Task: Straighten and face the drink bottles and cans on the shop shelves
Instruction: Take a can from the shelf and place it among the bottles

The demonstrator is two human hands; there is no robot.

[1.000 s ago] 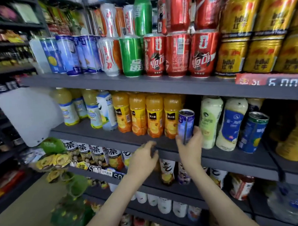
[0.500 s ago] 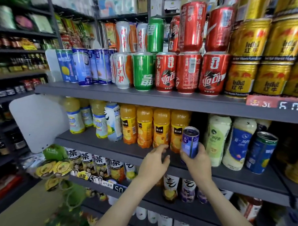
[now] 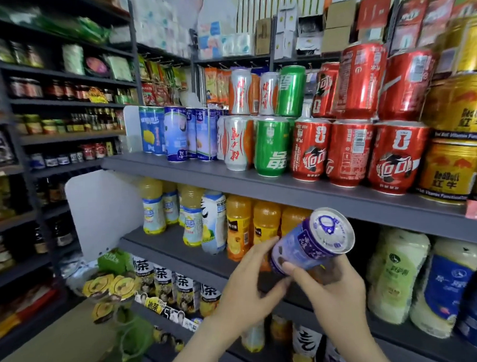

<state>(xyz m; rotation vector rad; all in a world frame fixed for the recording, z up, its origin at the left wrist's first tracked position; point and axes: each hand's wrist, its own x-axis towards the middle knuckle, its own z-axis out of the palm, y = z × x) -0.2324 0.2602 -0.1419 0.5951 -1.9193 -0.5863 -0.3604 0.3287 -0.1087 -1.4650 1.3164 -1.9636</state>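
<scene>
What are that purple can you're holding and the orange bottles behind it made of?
Purple can: probably thin metal, glossy printed wall, bare silvery lid with a pull tab. Orange bottles: seemingly clear plastic; juice colour shows through above the labels.

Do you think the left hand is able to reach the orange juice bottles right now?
Probably yes: the left hand is open, just in front of the orange juice bottles at the shelf edge, with nothing between; the right hand holds the purple can.

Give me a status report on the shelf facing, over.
Right hand grips purple can, tilted, lid toward camera, off the shelf. Left hand open, fingers at can's base. Orange juice bottles close behind.
</scene>
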